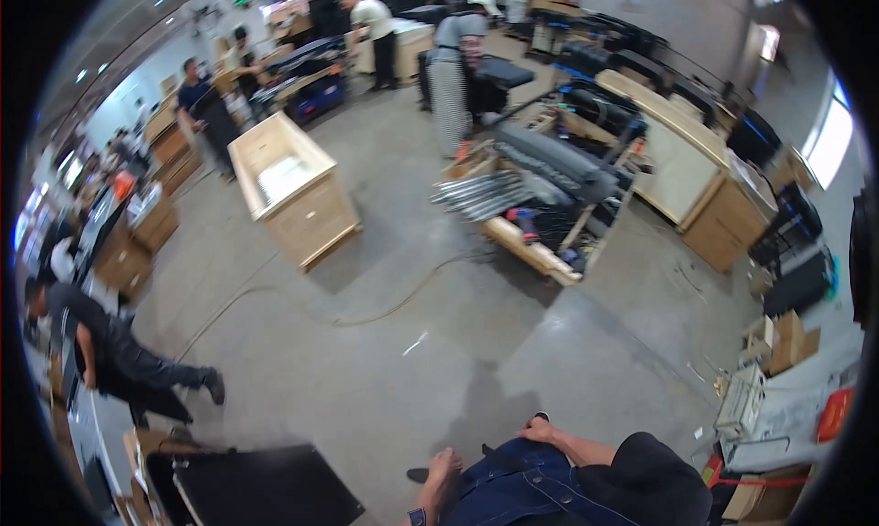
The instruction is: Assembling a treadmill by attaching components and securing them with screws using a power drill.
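A wide concrete workshop floor [439, 343] filled the view. One long open wooden crate [291, 187] stood at ten o'clock, one cluttered wooden frame [531, 206] of metal slats at one o'clock. At least four other people worked around the edges. At six o'clock, the left hand [441, 476] and right hand [542, 430] each rested open-fingered on dark blue denim [522, 485], gripping nothing; a black cap [645, 480] partly covered the denim.

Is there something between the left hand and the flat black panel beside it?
Nothing visible: only bare grey concrete floor separates the left hand, resting on blue denim, from the flat black panel.
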Demonstrator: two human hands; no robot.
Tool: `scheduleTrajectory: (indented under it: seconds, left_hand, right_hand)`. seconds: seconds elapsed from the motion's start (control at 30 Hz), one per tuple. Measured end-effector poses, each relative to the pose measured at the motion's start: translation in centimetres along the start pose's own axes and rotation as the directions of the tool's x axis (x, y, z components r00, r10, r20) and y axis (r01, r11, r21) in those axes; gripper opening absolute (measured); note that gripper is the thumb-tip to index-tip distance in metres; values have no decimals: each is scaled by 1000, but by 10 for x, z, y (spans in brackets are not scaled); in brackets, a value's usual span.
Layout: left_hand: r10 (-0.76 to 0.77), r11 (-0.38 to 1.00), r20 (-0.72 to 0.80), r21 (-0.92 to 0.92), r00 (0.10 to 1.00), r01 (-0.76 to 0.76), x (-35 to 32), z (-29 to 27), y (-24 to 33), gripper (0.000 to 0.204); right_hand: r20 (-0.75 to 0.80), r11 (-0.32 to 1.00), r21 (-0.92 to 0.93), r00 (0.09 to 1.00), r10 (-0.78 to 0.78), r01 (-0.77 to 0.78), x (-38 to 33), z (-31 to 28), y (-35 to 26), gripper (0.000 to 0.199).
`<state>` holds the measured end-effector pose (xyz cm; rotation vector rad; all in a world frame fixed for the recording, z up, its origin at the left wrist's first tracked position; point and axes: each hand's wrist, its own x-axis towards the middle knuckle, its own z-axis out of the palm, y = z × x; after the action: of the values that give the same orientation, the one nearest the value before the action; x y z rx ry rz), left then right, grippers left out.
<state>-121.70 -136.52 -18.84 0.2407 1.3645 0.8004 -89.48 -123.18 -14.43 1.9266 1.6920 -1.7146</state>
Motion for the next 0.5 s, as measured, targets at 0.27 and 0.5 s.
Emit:
scheduleTrajectory:
  seconds: [0.27,0.5]
  left_hand:
    - [-111,957,-74,262,991,126,79,184,82,45]
    - [-272,876,-119,380,955,297,124,331,98,33]
  right_hand:
    - [-210,834,491,894,395,-253,-52,-218,187,20]
    - [-233,462,884,786,573,-75,-85,-318,314,23]
